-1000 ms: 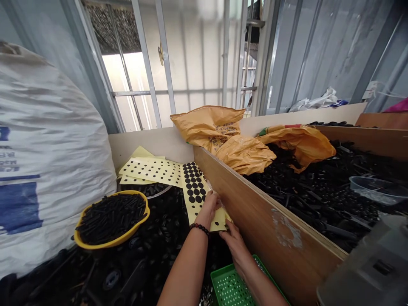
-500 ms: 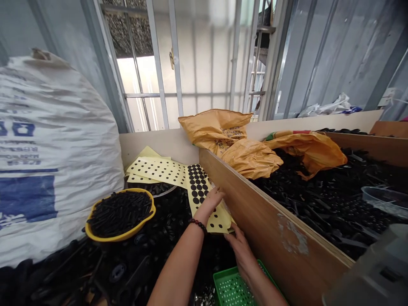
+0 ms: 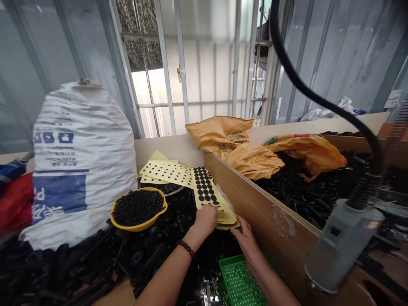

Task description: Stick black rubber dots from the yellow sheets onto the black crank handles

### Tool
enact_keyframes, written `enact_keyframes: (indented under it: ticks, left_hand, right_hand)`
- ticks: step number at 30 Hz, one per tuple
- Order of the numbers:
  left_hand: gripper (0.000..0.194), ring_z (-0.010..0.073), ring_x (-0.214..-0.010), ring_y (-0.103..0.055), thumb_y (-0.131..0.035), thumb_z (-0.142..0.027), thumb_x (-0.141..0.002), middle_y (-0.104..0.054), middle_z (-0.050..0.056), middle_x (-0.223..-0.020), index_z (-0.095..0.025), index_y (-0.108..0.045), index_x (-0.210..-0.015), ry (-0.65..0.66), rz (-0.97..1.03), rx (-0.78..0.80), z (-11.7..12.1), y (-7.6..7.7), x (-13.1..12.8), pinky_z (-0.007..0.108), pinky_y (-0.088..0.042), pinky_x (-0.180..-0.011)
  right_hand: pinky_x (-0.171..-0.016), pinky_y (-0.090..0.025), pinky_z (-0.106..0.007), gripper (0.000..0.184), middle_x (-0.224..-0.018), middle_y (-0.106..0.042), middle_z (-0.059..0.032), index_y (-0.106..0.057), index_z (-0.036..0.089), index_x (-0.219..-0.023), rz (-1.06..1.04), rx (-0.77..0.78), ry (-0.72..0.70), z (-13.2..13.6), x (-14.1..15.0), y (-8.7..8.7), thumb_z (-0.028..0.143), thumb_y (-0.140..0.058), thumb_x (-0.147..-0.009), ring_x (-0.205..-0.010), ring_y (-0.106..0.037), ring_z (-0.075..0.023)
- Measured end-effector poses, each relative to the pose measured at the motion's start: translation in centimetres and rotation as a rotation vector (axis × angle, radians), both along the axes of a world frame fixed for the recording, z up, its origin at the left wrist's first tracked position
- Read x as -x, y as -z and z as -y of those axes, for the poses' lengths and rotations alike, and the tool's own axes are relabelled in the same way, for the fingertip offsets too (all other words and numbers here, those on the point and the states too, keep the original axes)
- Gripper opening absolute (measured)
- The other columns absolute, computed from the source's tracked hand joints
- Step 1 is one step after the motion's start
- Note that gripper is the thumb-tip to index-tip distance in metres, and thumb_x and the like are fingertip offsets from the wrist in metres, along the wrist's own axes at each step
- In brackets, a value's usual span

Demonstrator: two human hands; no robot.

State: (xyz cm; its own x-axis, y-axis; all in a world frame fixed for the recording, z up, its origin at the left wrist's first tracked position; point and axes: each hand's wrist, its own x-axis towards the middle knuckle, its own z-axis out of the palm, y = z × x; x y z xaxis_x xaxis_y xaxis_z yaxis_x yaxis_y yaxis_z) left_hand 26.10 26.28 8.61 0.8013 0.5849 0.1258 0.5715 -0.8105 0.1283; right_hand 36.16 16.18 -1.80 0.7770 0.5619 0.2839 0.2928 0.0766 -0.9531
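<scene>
A yellow backing sheet with rows of black round stickers [image 3: 207, 192] lies over a heap of black plastic parts, against a wooden divider. My left hand [image 3: 206, 219], with a dark bead bracelet at the wrist, is curled over the sheet's near end, fingers tucked under the edge. My right hand [image 3: 245, 234] pinches the stacked sheets' near right corner by the divider. More yellow sheets with smaller dots [image 3: 165, 172] lie fanned behind.
A yellow bowl of black pins [image 3: 138, 208] sits left of the sheets. A large white sack [image 3: 79, 148] stands at the left. A green perforated basket [image 3: 237, 282] is near my forearms. The wooden divider [image 3: 270, 212] separates a bin with orange bags [image 3: 251, 153]. A grey tool on a black hose [image 3: 342, 238] hangs right.
The camera has turned left and down, bringing the hanging tool and hose into view. My left hand has slid from the sheet's middle down to its near end; my right stays at the corner.
</scene>
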Motion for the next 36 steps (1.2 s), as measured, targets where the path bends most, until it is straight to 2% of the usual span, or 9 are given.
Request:
enact_keyframes:
  ticks: [5,9,12,16,20,23,29,32,36]
  left_hand:
    - [0.031,0.0219,-0.105,-0.059,-0.054,-0.033,-0.093,-0.056,0.009,-0.124,-0.018,-0.055,-0.121,-0.022,0.111,-0.084,-0.9,-1.1,0.3,0.043,-0.051,-0.089]
    - [0.025,0.0199,-0.1,-0.061,-0.056,-0.031,-0.092,-0.061,0.008,-0.114,-0.016,-0.06,-0.112,0.155,0.045,-0.09,1.3,0.5,0.6,0.041,-0.052,-0.087]
    - [0.014,0.021,-0.102,-0.059,-0.053,-0.019,-0.091,-0.064,0.006,-0.104,-0.015,-0.062,-0.101,0.256,-0.005,-0.094,3.1,1.7,0.9,0.042,-0.049,-0.088]
    - [0.033,0.0264,-0.126,-0.044,-0.044,-0.007,-0.088,-0.055,0.011,-0.13,-0.02,-0.057,-0.116,0.253,0.053,-0.114,4.7,1.8,2.8,0.05,-0.039,-0.1]
    - [0.04,0.0257,-0.13,-0.042,-0.044,-0.014,-0.09,-0.048,0.011,-0.14,-0.02,-0.05,-0.129,0.183,0.129,-0.092,5.7,1.9,8.0,0.048,-0.038,-0.104]
    - [0.038,0.0226,-0.127,-0.046,-0.045,-0.017,-0.091,-0.053,0.01,-0.137,-0.019,-0.053,-0.128,0.104,0.184,-0.082,6.7,2.4,14.2,0.042,-0.039,-0.107]
    - [0.035,0.0241,-0.122,-0.053,-0.04,-0.022,-0.094,-0.057,0.014,-0.131,-0.017,-0.054,-0.126,-0.058,0.296,-0.098,10.6,4.7,26.1,0.045,-0.046,-0.101]
    - [0.038,0.0243,-0.121,-0.055,-0.045,-0.022,-0.092,-0.057,0.013,-0.131,-0.02,-0.051,-0.129,-0.075,0.282,-0.067,12.8,6.5,29.0,0.045,-0.048,-0.099]
    - [0.051,0.0297,-0.129,-0.046,-0.058,-0.02,-0.085,-0.047,0.015,-0.142,-0.019,-0.046,-0.134,-0.043,0.127,-0.046,14.9,7.8,28.9,0.049,-0.043,-0.104]
  right_hand:
    - [-0.101,-0.042,-0.038,0.056,-0.143,-0.043,-0.0096,-0.055,0.024,-0.128,0.045,-0.001,-0.145,4.4,3.0,-1.9,0.05,-0.05,-0.078,-0.131,-0.043,-0.0274]
    - [-0.104,-0.041,-0.042,0.053,-0.149,-0.037,-0.0065,-0.057,0.029,-0.128,0.095,0.057,-0.261,7.7,5.3,-2.3,0.056,-0.045,-0.084,-0.137,-0.036,-0.0284]
    - [-0.103,-0.042,-0.044,0.051,-0.152,-0.033,-0.0058,-0.057,0.031,-0.129,0.121,0.107,-0.349,9.6,6.0,-2.3,0.057,-0.043,-0.086,-0.138,-0.034,-0.0286]
    - [-0.099,-0.046,-0.043,0.047,-0.15,-0.037,-0.0073,-0.059,0.031,-0.126,0.133,0.061,-0.371,12.2,5.5,-2.8,0.055,-0.048,-0.087,-0.137,-0.037,-0.0287]
    - [-0.098,-0.048,-0.041,0.042,-0.145,-0.045,-0.0081,-0.062,0.031,-0.122,0.127,0.064,-0.451,14.9,4.3,-3.6,0.049,-0.056,-0.085,-0.132,-0.044,-0.028]
    - [-0.095,-0.05,-0.039,0.038,-0.137,-0.054,-0.0083,-0.068,0.029,-0.113,0.112,0.072,-0.469,16.5,4.0,-3.8,0.05,-0.058,-0.083,-0.13,-0.046,-0.0281]
    - [-0.095,-0.051,-0.041,0.038,-0.121,-0.067,-0.0091,-0.072,0.026,-0.102,0.23,0.179,-0.549,17.8,5.9,-3.8,0.054,-0.053,-0.084,-0.117,-0.059,-0.029]
    - [-0.094,-0.052,-0.041,0.04,-0.122,-0.066,-0.01,-0.071,0.025,-0.105,0.348,0.258,-0.622,18.0,7.0,-3.8,0.052,-0.048,-0.086,-0.116,-0.06,-0.0284]
    - [-0.095,-0.051,-0.044,0.042,-0.124,-0.065,-0.0117,-0.068,0.023,-0.111,0.537,0.355,-0.685,17.9,8.0,-3.3,0.049,-0.042,-0.09,-0.117,-0.059,-0.0278]
